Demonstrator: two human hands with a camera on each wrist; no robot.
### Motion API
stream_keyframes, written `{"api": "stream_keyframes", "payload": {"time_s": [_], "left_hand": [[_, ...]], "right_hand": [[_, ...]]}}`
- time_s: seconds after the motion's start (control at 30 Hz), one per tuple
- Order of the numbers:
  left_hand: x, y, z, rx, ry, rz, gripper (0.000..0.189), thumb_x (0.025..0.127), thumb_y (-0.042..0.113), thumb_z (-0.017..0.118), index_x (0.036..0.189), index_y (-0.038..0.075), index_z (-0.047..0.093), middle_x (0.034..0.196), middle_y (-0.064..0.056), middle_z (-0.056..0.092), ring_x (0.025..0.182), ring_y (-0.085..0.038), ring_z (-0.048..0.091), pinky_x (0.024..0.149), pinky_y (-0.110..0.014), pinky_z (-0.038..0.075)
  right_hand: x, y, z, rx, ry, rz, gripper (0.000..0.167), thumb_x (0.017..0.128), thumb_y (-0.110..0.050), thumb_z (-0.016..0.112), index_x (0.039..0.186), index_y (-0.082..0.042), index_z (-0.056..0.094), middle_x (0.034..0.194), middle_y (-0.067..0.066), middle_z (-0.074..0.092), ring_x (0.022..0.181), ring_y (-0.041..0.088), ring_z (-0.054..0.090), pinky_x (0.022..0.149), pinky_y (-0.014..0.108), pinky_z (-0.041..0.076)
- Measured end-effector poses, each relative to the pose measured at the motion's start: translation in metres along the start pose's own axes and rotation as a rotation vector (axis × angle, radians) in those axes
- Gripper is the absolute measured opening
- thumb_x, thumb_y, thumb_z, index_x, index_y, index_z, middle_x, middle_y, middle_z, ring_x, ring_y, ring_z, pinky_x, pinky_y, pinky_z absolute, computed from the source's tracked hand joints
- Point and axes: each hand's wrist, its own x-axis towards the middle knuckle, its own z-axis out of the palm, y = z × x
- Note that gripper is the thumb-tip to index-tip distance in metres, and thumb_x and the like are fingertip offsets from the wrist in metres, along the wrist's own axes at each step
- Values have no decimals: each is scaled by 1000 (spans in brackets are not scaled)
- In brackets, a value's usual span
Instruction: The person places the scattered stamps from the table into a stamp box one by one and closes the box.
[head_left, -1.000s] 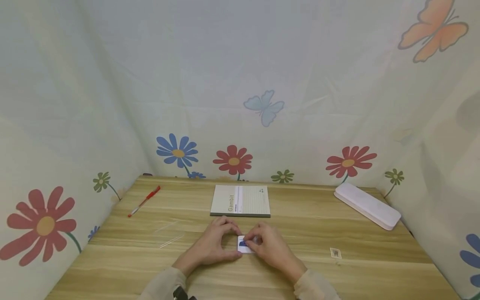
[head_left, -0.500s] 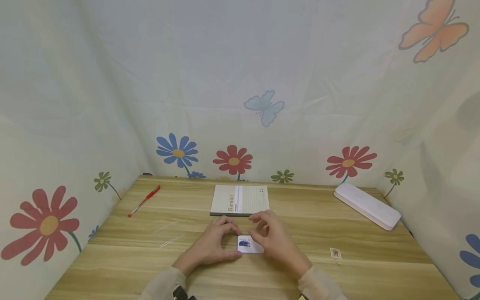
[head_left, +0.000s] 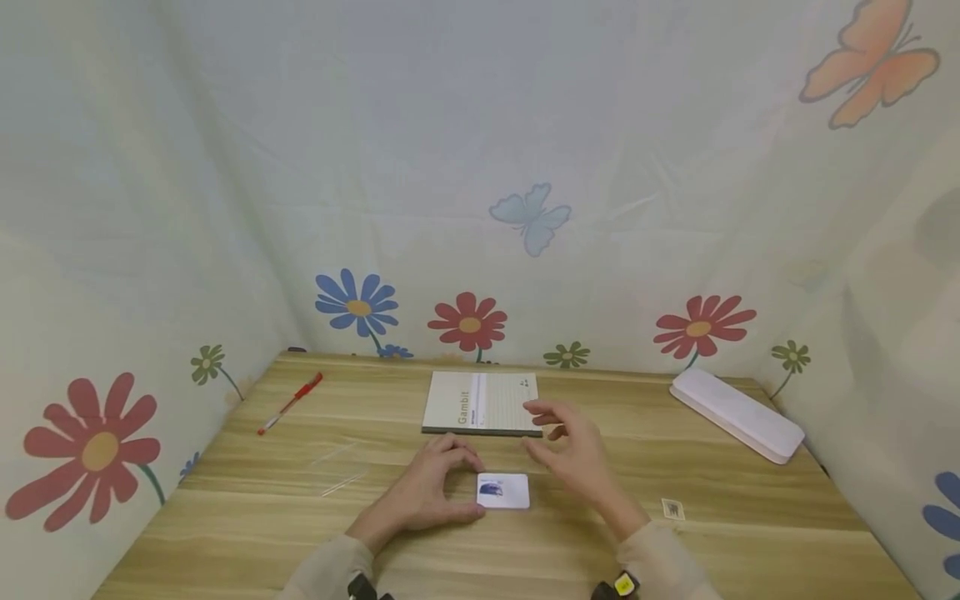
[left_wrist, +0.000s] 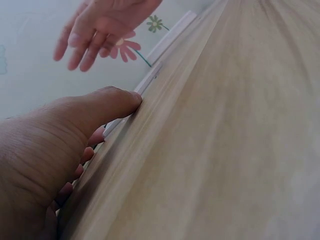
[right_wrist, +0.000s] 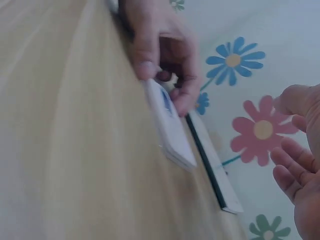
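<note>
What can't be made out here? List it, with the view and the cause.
Print details on the flat white piece: head view, too small; right wrist view, blurred.
Picture on the stamp-like paper: head view, too small.
What the thin pale strip is: head view, too faint.
Rest of the right hand: right wrist view, cut off by the right edge.
Rest of the yellow-marked device: head view, cut off by the bottom edge.

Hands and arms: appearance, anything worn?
Left hand and right hand are bare, ungloved. Left sleeve and right sleeve: pale beige. Black fittings show beside both sleeves at the head view's bottom edge; the right one has a yellow patch.
</note>
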Motion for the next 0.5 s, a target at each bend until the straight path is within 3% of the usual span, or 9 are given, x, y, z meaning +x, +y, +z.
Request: {"api": "stream_keyframes", "payload": {"time_s": [0.13,0.37,0.5], "left_hand": [[0,1,2,-5,-5,-3,50,78,56,97,118,35,76,135,11,61,133,-19,51,117,-58,45],[-1,2,1,-3,-10,-5,50,79,57,97,118,34,76,136,12,60,133,-19,51,117,-58,44],[-1,1,0,3,-4,-2,51,79,57,97,119,34,76,136,12,60,133,-19,51,117,-59,45]], "right_hand": [[3,3,-22,-12,50,0,50,94,-9,90,140,-12,71,137,4,74,120,32,73,91,40,60],[2,6,-64,23,130,22,58,96,-10,89,149,-12,65,142,9,71,125,29,69,94,29,55],[0,10,-85,41,167,24,62,97,-5,86,153,-11,61,142,10,69,124,15,66,94,24,52]]}}
